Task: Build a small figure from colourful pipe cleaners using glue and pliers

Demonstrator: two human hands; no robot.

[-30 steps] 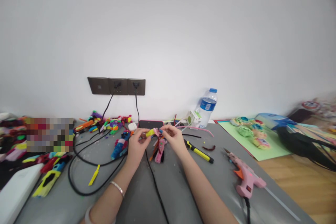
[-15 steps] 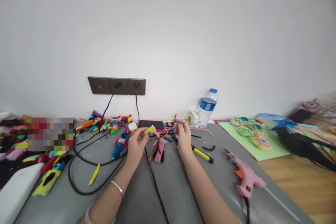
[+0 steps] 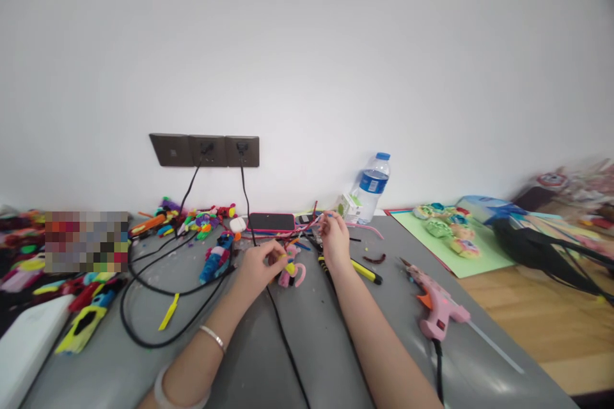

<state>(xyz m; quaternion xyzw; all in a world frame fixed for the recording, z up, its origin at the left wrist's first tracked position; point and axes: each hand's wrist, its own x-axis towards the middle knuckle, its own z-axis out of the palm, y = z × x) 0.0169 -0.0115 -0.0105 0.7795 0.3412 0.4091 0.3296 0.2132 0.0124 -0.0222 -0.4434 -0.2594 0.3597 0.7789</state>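
- The pale wall (image 3: 307,64) filled the background and bore a dark socket panel (image 3: 173,150), into which two black cords (image 3: 245,193) were plugged.
- The grey table (image 3: 307,351) extended before it, with colourful fuzzy figures (image 3: 215,260) clustered toward the left; a wood-grained surface (image 3: 518,303) bordered it at right.
- The green sheet (image 3: 465,266) lay along the right side, carrying pastel rosettes (image 3: 465,248).
- The pink glue gun (image 3: 437,307) rested near the table's right edge, nozzle directed toward the wall.
- The clear bottle (image 3: 373,186), blue-capped, stood beside the wall.
- The left hand (image 3: 261,268) hung over the table's middle, thumb and forefinger closed on the yellow-and-pink piece (image 3: 290,267).
- The right hand (image 3: 334,239) was raised apart from that piece, fingertips bunched near a thin pink strip (image 3: 369,228); whether they gripped anything could not be told.
- The yellow-and-pink piece projected from the left fingertips toward the right hand, overlapping a pink figure (image 3: 284,278) in view; contact between them could not be judged. Its yellow part was short and partly covered; its slender pink end curled over into a hook.
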